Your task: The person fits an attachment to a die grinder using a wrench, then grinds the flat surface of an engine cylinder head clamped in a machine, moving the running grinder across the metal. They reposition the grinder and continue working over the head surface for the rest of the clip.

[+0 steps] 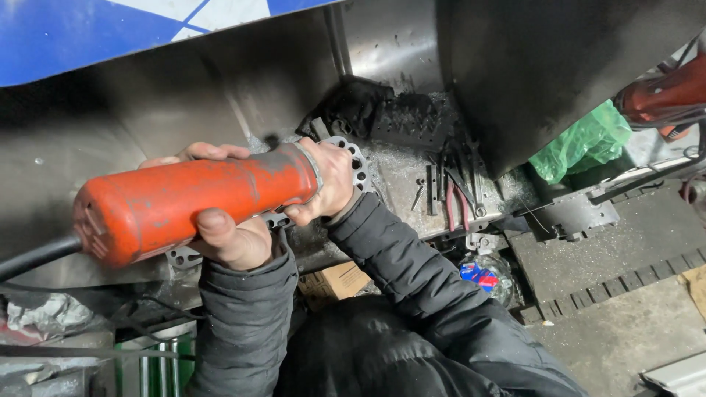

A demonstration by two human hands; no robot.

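Gripping the orange power tool (195, 200) with both hands, you hold it nearly level across the middle of the view, its rear end toward the left and its nose toward the right. Your left hand (224, 234) wraps the body from below, thumb on the near side and fingertips curling over the top edge, fingers clenched around the casing. Your right hand (329, 184) is clasped around the front of the tool where the orange casing meets a metal collar, fingers closed tight on it.

The tool has a long cylindrical body, its orange paint scuffed and smeared with dark grime, with worn grey patches near the front. The rounded rear cap shows small vent slots, and a thick black cable (33, 257) leaves it toward the left edge. The working end is hidden behind your right hand, so you cannot tell what is fitted there.

Just behind and below your hands lies a flat grey metal plate with round holes (359, 165), its toothed edge showing right of your right hand and again under the tool body. It rests on a metal bench (401, 176) strewn with shavings. Pliers with red handles (454, 206) and other small hand tools lie to the right on that bench, well apart from your hands. A green plastic bag (585, 143) sits farther right, and a cardboard box (334, 283) shows below the bench.
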